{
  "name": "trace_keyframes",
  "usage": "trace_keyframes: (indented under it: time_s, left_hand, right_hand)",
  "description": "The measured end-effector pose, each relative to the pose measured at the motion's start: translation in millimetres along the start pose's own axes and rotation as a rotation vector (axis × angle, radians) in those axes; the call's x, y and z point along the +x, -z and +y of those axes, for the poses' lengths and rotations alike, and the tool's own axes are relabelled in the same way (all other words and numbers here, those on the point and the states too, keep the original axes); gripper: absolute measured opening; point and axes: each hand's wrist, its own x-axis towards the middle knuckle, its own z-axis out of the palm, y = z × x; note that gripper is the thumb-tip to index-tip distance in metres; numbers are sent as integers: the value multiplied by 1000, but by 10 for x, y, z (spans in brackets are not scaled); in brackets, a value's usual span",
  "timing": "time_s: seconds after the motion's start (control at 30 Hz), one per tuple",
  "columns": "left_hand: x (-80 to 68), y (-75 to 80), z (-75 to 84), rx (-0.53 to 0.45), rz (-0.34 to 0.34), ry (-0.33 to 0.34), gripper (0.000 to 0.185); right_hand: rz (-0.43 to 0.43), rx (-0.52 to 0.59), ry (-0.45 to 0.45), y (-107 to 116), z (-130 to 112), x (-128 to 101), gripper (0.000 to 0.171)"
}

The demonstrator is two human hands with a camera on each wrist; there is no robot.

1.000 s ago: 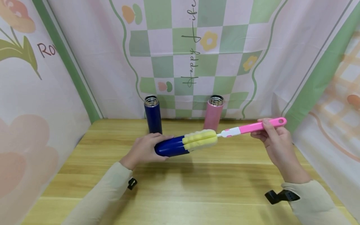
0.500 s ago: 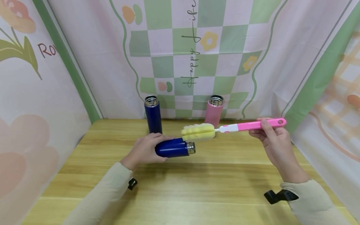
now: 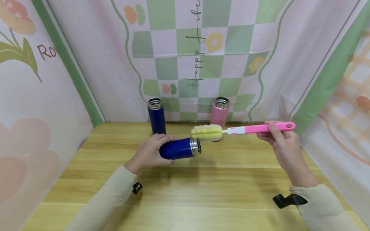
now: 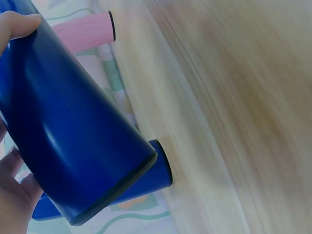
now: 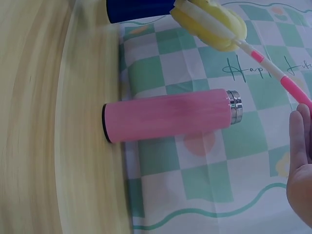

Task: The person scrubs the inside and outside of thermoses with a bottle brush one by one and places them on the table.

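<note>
My left hand grips a dark blue thermos bottle round its base, tilted nearly level with its open steel mouth facing right. In the left wrist view, the bottle's black-edged bottom faces the table. My right hand pinches the pink handle of a bottle brush, thumb on top. Its yellow and white sponge head is outside the bottle, just above and beyond the mouth. The right wrist view shows the sponge head and part of the right hand.
A second dark blue bottle stands uncapped at the back of the wooden table. Further right stands an uncapped pink bottle, partly behind the brush. A checkered cloth hangs behind them, with printed cloth walls at both sides.
The sponge head overlapped the held bottle's mouth a second ago; it has risen and shifted slightly right, baring the mouth. The bottle's mouth end has tipped up slightly.
</note>
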Motion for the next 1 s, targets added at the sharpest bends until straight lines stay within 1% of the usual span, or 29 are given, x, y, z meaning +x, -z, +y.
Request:
trace_keyframes:
  time_s: [0.17, 0.33, 0.5, 0.77, 1.0]
  left_hand:
    - [-5, -5, -15, -21, 11, 11, 72]
    - [-16, -3, -18, -50, 25, 38, 72]
    - [-18, 9, -11, -74, 45, 61, 72]
    - [-20, 9, -2, -95, 61, 84, 73]
    - [-17, 4, -20, -79, 74, 86, 73]
  right_hand:
    - [24, -23, -30, 12, -1, -4, 20]
    - [30, -24, -56, 26, 5, -21, 19]
    - [20, -20, -37, 38, -4, -19, 19]
    - [12, -49, -33, 59, -23, -29, 20]
    - [-10, -50, -23, 65, -44, -31, 21]
